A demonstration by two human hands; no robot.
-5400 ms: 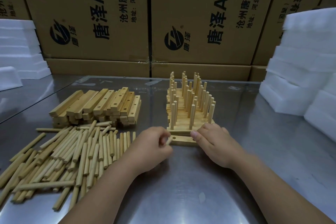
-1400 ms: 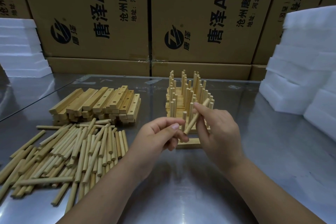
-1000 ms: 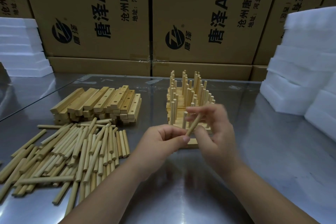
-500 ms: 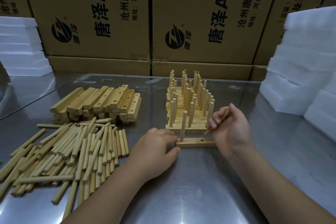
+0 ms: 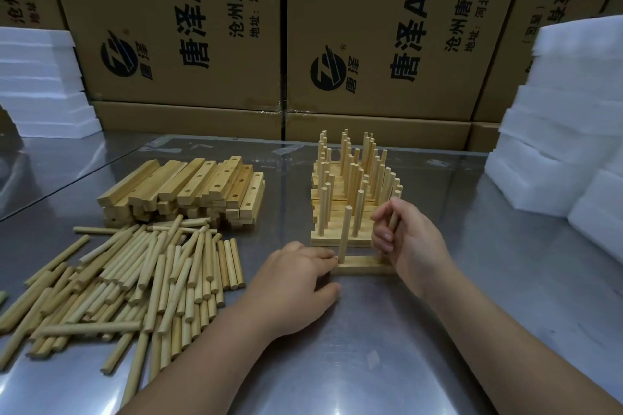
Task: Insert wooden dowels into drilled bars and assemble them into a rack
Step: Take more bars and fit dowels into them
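A short drilled bar [image 5: 362, 269] lies on the steel table in front of me, with one dowel [image 5: 345, 232] standing upright in its left hole. My left hand [image 5: 296, 283] rests at the bar's left end, fingertips touching it. My right hand [image 5: 406, 242] grips a second dowel [image 5: 393, 217] nearly upright over the bar's right end; its lower tip is hidden by my fingers. Just behind stands the stack of finished bars with dowels [image 5: 350, 192].
A pile of loose dowels [image 5: 135, 276] spreads over the table's left. Behind it lies a stack of drilled bars [image 5: 188, 192]. White foam blocks [image 5: 559, 145] rise at the right, more foam [image 5: 40, 84] at far left. Cardboard boxes [image 5: 371, 44] wall the back.
My right hand turned its dowel from a slant to nearly upright and brought it down over the bar's right end. My left hand stayed at the bar's left end.
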